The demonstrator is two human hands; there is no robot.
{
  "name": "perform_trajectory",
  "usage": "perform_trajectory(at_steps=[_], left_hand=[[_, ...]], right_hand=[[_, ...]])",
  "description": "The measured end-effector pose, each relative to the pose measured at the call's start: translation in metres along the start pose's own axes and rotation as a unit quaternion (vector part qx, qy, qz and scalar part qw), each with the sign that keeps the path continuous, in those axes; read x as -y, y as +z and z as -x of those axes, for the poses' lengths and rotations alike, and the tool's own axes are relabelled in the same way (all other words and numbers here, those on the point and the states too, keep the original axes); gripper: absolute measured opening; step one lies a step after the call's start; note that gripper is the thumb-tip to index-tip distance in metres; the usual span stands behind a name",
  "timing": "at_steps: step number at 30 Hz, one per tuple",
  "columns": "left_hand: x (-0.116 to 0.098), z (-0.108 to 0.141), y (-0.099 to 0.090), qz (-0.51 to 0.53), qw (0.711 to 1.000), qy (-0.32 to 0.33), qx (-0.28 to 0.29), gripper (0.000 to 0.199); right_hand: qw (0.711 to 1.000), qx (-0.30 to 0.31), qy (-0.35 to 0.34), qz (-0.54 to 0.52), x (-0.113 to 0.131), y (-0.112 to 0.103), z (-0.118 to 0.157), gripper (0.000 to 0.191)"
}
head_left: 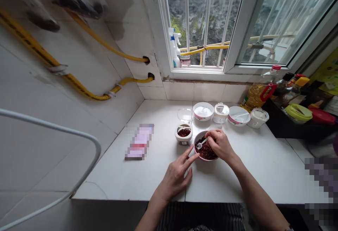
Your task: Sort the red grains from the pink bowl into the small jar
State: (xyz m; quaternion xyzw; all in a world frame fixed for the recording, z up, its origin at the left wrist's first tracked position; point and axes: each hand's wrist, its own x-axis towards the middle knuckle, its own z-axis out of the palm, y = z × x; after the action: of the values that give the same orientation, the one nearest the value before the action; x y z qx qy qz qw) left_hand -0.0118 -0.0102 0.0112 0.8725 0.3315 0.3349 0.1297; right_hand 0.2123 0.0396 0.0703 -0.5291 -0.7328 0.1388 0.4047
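Note:
Dark red dried flakes, like crushed chili, fill much of a bowl on the white counter. My right hand pinches the handle of a small white spoon, whose tip lies at the flakes inside the bowl. With fingers spread, my left hand rests its fingertips against the bowl's left side. Just behind and to the left stands a small seasoning jar, lid raised, with similar red flakes in it.
Behind are a bowl of white powder, a lidded jar, another bowl with a spoon, and a second jar. An oil bottle and sauce bottles stand at right. A pixelated flat object lies left.

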Motion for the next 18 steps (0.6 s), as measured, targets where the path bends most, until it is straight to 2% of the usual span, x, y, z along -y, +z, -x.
perform_trajectory(at_steps=[4,8,11,18], left_hand=[[-0.001,0.0,0.0,-0.002,1.0,0.002,-0.004,0.068],[-0.001,0.0,-0.001,-0.005,1.0,0.001,-0.003,0.07],[-0.001,0.0,-0.001,-0.004,1.0,-0.001,0.0,0.07],[-0.001,0.0,0.0,0.003,1.0,-0.004,-0.001,0.069]], right_hand=[[0.997,0.01,0.047,-0.06,0.002,0.0,-0.002,0.019],[0.979,0.011,0.122,-0.163,0.003,-0.008,-0.003,0.016],[0.973,-0.007,0.135,-0.185,0.003,-0.011,-0.004,0.014],[0.957,0.005,0.17,-0.234,0.001,-0.01,-0.005,0.016]])
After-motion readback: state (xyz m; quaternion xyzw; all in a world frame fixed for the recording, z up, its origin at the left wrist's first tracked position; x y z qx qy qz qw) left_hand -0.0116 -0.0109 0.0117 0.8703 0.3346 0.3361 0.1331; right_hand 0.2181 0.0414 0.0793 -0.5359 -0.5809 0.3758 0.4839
